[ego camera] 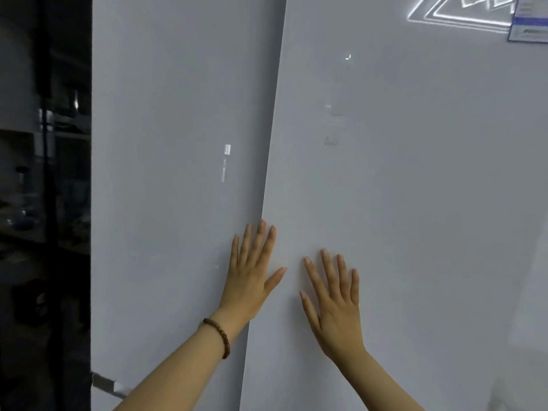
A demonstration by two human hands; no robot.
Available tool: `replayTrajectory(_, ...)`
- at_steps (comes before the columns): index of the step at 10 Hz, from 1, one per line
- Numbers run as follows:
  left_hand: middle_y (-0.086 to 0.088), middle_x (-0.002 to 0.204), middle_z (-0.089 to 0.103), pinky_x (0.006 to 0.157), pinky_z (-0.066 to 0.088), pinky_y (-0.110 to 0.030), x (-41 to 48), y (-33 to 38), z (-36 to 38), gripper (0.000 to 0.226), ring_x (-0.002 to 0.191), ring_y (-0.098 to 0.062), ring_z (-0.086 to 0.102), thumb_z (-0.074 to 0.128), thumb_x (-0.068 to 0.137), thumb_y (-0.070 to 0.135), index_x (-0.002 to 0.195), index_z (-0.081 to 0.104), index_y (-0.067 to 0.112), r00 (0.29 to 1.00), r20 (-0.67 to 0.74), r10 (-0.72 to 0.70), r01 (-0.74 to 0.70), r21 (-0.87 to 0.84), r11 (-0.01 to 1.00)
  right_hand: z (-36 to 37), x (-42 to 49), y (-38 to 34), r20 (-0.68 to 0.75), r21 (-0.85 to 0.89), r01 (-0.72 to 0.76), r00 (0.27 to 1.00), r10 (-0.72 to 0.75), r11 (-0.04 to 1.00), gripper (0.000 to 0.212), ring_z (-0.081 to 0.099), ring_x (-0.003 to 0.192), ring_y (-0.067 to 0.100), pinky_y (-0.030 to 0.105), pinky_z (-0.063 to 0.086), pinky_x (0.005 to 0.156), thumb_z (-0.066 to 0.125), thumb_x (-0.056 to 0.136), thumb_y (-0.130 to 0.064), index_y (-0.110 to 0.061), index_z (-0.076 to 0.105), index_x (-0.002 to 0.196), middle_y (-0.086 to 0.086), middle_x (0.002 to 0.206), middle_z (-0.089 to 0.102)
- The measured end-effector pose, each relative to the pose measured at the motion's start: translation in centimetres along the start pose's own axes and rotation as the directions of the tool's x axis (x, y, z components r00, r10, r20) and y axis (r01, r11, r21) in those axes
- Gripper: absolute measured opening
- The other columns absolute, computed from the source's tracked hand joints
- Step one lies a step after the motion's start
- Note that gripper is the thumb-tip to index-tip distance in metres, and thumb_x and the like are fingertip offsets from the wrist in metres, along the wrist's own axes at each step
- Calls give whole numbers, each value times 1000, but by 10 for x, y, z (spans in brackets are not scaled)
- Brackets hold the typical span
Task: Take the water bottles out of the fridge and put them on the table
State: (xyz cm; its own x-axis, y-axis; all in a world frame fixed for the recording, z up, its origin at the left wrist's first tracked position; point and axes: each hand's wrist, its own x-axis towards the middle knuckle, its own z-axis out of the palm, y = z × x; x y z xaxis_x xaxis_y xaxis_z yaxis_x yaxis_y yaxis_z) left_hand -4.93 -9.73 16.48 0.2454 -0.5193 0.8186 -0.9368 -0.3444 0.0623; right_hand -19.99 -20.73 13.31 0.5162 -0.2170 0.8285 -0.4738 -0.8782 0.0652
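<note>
1. The main risk sits nearest: both palms lie flat on a smooth fridge front with no handle in view. Flat palms can only push, so they will likely slide rather than draw a door open. A fingertip hooked into the seam [268,173] could get nipped if a door swings back.
2. The left hand [252,274], with a brown bead bracelet [219,336] on its wrist, has its grip fully open. The fingers are straight and slightly spread, holding nothing. The palm rests on the left fridge door [166,173], the fingertips reach the seam, and the thumb crosses onto the neighbouring door.
3. The right hand [335,304] is just beside it and apart from it. Its grip is also open and holds nothing, with the fingers straight and fanned. It presses flat on the right fridge door [415,203], near that door's left edge.
4. Both doors look shut or nearly so. Whether the seam is parted at all cannot be told.
5. No water bottles show. They are presumably behind these doors, so the task has hardly begun. A door pulled too sharply could topple anything in its racks. The desk is out of view.
6. Farther off, a blue-edged sticker [530,22] sits at the right door's top right corner, beside a bright reflected light pattern [459,13]. Dark shelving [44,173] stands past the left door's outer edge, where a wide-swung door might strike it.
</note>
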Motion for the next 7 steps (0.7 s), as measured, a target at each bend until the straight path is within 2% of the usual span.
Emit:
replayTrajectory(1,7,154,-27,116,-12,-44,16,-15,25,72,143,-20,-19,14,93,58,146,-19,23,999,34,36,-38,60,997,16,10,5,3,-48,-46,999,46,998,57,-1,148,23,44,-2,119,26,97,-45,-29,13,150,-4,161,-2)
replayTrajectory(2,8,155,-27,116,-2,-50,25,-25,42,72,144,-19,-18,16,93,59,148,-13,22,995,-22,99,-97,57,994,28,14,8,-18,-129,-61,998,59,990,58,-1,148,23,46,0,119,28,96,-45,-28,13,150,-4,161,-4)
replayTrajectory(3,5,158,-19,115,2,-53,28,-31,53,71,146,-21,-11,16,94,59,150,-6,20,985,-90,149,-146,36,989,35,14,10,-44,-212,-66,997,58,975,58,0,148,25,47,0,119,25,97,-47,-28,12,150,-2,161,-3)
replayTrajectory(5,1,159,-15,116,-1,-53,28,-34,58,70,146,-24,-8,16,95,58,150,-1,18,977,-108,184,-182,28,983,29,14,3,-1,-281,-90,996,94,956,62,0,147,26,47,1,119,32,96,-45,-27,9,150,-1,161,-3)
replayTrajectory(6,1,157,-16,116,-3,-52,28,-32,48,70,145,-24,-11,13,94,57,149,-7,19,983,-29,182,-181,26,983,10,14,-9,37,-228,-111,992,123,967,62,2,147,25,47,6,118,38,95,-40,-26,11,150,3,160,3)
replayTrajectory(7,-2,160,-8,116,-1,-51,24,-31,36,71,145,-25,-8,18,93,56,149,-6,19,984,4,178,-177,-33,984,-24,18,-30,54,-35,-177,982,178,984,63,-6,147,15,44,6,120,42,96,-39,-30,10,150,-5,160,1)
